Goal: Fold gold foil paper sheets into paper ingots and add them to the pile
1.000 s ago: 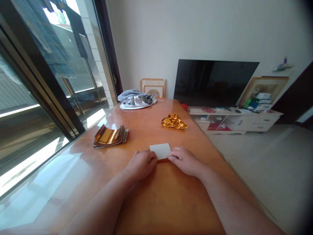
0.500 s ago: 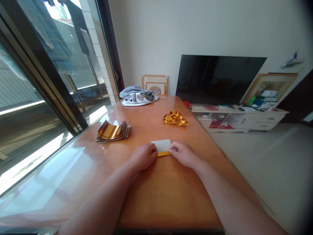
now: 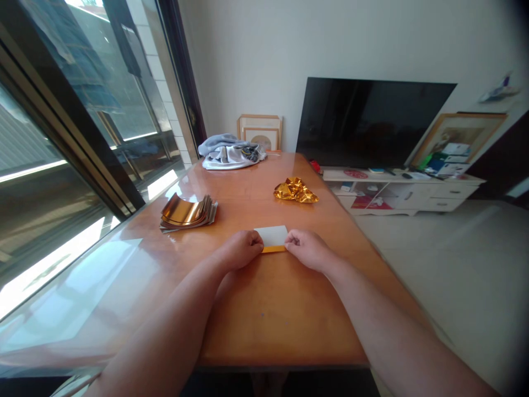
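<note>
On the near part of the wooden counter (image 3: 281, 314), a small sheet of foil paper (image 3: 270, 235) lies flat, in the middle of the frame. Its white back faces up, and a narrow orange-gold strip (image 3: 273, 249) shows along its near edge, which looks like a turned fold. The work in hand seems to be this fold on the edge.

The left hand (image 3: 239, 249) is on the left end of the sheet and the right hand (image 3: 306, 250) is on the right end. The fingers of both hands are closed over these ends, and they seem to grip the sheet. The middle of the strip stays uncovered between the hands, so the next move calls for even pressure along this edge.

Upper left of the hands, a stack of curved copper-coloured foil sheets (image 3: 188, 213) lies on the counter. Upper right of the hands is a crumpled piece of gold foil (image 3: 296, 190). A grey cloth (image 3: 230, 154) is at the far end. Neither foil touches the sheet, and nothing stands in the way of the hands.
</note>
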